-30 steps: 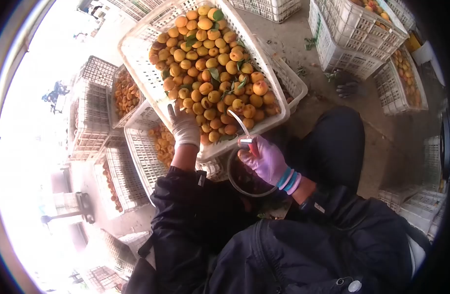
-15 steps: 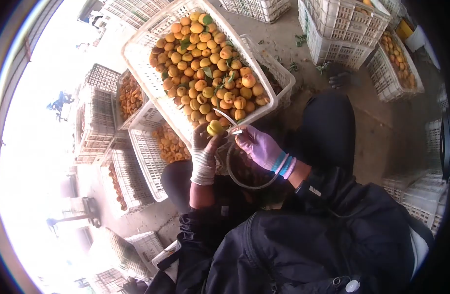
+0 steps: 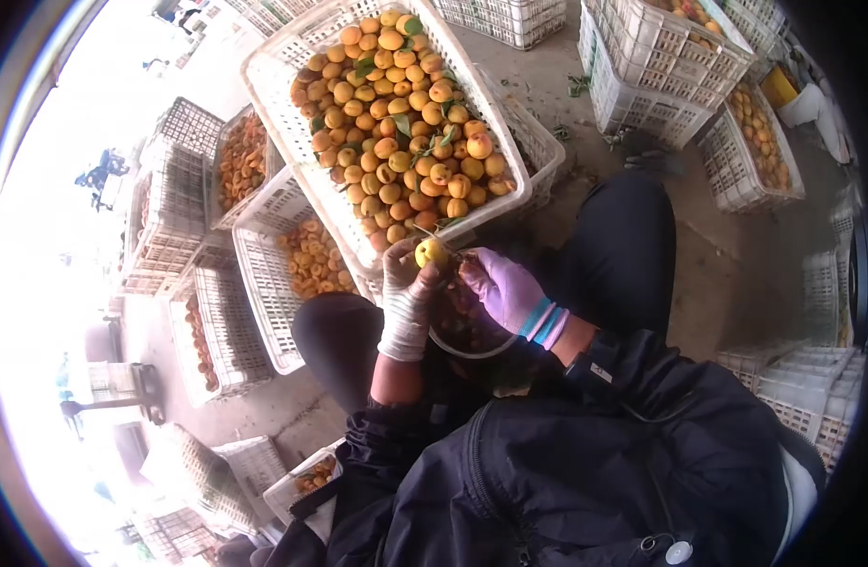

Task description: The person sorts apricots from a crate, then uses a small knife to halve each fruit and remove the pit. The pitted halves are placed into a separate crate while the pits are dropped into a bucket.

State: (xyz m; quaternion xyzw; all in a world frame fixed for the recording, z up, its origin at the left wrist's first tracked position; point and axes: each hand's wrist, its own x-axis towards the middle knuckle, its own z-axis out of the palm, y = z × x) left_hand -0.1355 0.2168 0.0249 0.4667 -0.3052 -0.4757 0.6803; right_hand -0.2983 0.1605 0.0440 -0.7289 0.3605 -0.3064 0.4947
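My left hand [image 3: 407, 298], in a whitish glove with dark fingertips, is closed around a yellow-green apricot [image 3: 431, 251] above my lap. Close on its right, my right hand [image 3: 507, 293], in a lilac glove with a blue cuff band, pinches a thin curved tool [image 3: 430, 232] whose tip lies at the top of the fruit. Most of the tool is hidden by the fingers. Beyond both hands, a white crate [image 3: 523, 194] heaped with orange apricots and some leaves is tilted. Below the hands sits a round tub [image 3: 472, 355] with dark contents.
At the left, a white crate [image 3: 257, 281] holds halved apricots, with stacked crates [image 3: 169, 213] beyond. More stacked crates [image 3: 675, 66] and a crate of fruit [image 3: 736, 184] stand at the upper right. A dark glove [image 3: 642, 151] lies on the floor near my knee.
The tool has moved down onto the apricot, and its blade shows less. My hands have come closer together. The view has shifted slightly.
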